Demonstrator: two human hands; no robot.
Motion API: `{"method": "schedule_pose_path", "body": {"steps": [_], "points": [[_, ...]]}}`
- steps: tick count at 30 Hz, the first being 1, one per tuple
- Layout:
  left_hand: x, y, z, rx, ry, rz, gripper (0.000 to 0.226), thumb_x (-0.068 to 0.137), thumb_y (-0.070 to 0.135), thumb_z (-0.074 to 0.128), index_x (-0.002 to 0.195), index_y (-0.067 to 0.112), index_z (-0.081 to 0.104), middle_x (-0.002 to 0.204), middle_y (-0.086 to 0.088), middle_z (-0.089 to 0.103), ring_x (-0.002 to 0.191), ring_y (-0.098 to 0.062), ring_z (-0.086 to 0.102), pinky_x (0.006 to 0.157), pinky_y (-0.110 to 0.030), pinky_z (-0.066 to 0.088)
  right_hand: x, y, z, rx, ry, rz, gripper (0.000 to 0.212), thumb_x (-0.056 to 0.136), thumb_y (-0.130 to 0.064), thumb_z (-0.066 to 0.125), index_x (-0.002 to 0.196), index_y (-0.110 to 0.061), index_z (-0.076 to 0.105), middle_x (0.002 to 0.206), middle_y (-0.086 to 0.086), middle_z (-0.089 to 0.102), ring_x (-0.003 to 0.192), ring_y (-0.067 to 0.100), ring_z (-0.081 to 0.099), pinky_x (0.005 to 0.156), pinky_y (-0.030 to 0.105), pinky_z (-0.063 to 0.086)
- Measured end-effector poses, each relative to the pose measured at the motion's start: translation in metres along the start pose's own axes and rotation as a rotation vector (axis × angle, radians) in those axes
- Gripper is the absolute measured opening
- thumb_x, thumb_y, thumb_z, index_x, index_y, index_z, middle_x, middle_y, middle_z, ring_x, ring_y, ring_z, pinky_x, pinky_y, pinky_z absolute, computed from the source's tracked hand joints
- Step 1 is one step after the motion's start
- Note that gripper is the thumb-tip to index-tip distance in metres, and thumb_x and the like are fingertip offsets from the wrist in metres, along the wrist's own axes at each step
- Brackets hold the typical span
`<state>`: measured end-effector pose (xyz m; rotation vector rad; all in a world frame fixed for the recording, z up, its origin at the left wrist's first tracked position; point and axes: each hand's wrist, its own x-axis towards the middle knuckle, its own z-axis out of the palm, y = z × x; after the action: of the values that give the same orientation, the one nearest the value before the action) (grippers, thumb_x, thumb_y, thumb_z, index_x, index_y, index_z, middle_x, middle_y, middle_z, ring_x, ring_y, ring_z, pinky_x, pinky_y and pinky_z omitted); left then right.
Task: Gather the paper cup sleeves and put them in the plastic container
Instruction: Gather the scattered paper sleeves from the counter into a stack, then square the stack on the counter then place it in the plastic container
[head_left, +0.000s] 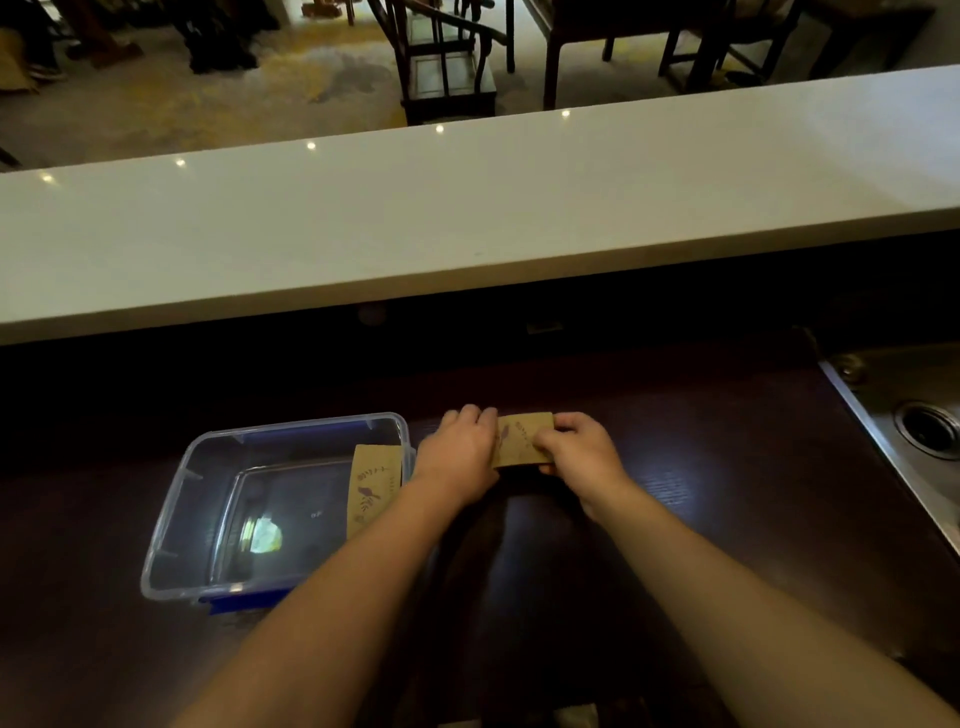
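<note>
A brown paper cup sleeve (521, 439) with a dark printed plant pattern sits over the dark counter, just right of the container. My left hand (457, 452) grips its left end and my right hand (579, 449) grips its right end. Whether it rests on the counter or is lifted I cannot tell. A clear plastic container (171, 512) with a blue clip stands to the left. Another brown sleeve (373, 488) leans inside it against the right wall, partly hidden by my left forearm.
A raised white bar top (467, 208) runs across behind the dark counter (727, 493). A steel sink (909, 415) with a drain lies at the right edge. Chairs and tables stand on the floor beyond the bar.
</note>
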<state>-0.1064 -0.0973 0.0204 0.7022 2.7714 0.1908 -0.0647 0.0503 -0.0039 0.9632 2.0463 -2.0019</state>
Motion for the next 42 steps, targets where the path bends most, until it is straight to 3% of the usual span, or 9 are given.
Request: {"method": "schedule_pose_path", "body": {"steps": [5,9,16,22,25,31,36,42], "points": [[0.024,-0.008,-0.003,0.06,-0.066,-0.019,0.075,0.077,0.031,0.072,0.139,0.012,0.034,0.136,-0.008,0.043,0.126,-0.03,0.034,0.091,-0.048,0.047,0.024,-0.005,0.011,-0.135,0.055,-0.014,0.021,0.073,-0.018,0.065,0.094,-0.019,0.063,0.091,0.005,0.071,0.082,0.02,0.069,0.075,0.043,0.059],[0.03,-0.013,0.005,0.015,-0.149,-0.029,0.073,0.078,0.032,0.071,0.138,0.011,0.035,0.136,-0.009,0.042,0.126,-0.032,0.034,0.093,-0.049,0.045,0.031,-0.001,0.013,-0.267,0.054,0.002,0.025,0.071,-0.025,0.066,0.096,-0.021,0.065,0.091,0.003,0.071,0.085,0.021,0.067,0.08,0.042,0.057],[0.036,-0.018,0.014,0.01,-0.175,0.001,0.068,0.075,0.022,0.072,0.133,0.01,0.04,0.131,-0.014,0.046,0.119,-0.032,0.042,0.096,-0.045,0.046,0.039,0.001,0.009,-0.39,-0.003,0.015,0.056,0.07,-0.033,0.065,0.123,-0.016,0.06,0.123,0.01,0.061,0.108,0.027,0.06,0.094,0.044,0.05],[0.038,-0.02,0.014,0.015,-0.183,0.021,0.06,0.074,0.02,0.072,0.126,0.006,0.045,0.126,-0.015,0.048,0.115,-0.031,0.045,0.097,-0.043,0.045,0.038,-0.005,0.008,-0.526,-0.109,0.023,0.035,0.061,-0.03,0.068,0.093,-0.015,0.07,0.113,0.017,0.06,0.091,0.027,0.063,0.074,0.035,0.055],[0.039,-0.019,0.013,0.029,-0.203,0.036,0.059,0.074,0.021,0.071,0.125,0.004,0.044,0.125,-0.017,0.047,0.115,-0.032,0.043,0.096,-0.043,0.045,0.039,-0.013,0.005,-0.6,-0.175,0.089,0.043,0.059,-0.028,0.075,0.098,-0.013,0.065,0.116,0.014,0.055,0.088,0.024,0.062,0.059,0.027,0.047],[0.039,-0.017,0.014,0.045,-0.255,0.048,0.066,0.073,0.026,0.073,0.127,0.005,0.042,0.126,-0.017,0.042,0.117,-0.032,0.039,0.097,-0.04,0.042,0.04,-0.025,0.001,-0.727,-0.275,0.115,0.052,0.055,-0.033,0.08,0.098,-0.012,0.061,0.116,0.011,0.053,0.09,0.022,0.059,0.057,0.026,0.043],[0.035,-0.016,0.017,0.019,-0.236,0.038,0.062,0.079,0.029,0.067,0.128,0.004,0.041,0.126,-0.016,0.04,0.115,-0.031,0.036,0.097,-0.042,0.042,0.039,-0.024,-0.002,-0.733,-0.301,0.074,0.039,0.054,-0.03,0.083,0.081,-0.018,0.058,0.088,0.001,0.063,0.068,0.013,0.057,0.051,0.025,0.042],[0.03,-0.013,0.021,0.048,-0.213,0.053,0.062,0.074,0.027,0.07,0.124,0.005,0.041,0.124,-0.015,0.039,0.114,-0.031,0.035,0.095,-0.042,0.045,0.036,-0.018,-0.005,-0.736,-0.359,0.071,0.038,0.053,-0.034,0.082,0.083,-0.023,0.061,0.091,0.002,0.066,0.073,0.013,0.062,0.055,0.025,0.047]]}}
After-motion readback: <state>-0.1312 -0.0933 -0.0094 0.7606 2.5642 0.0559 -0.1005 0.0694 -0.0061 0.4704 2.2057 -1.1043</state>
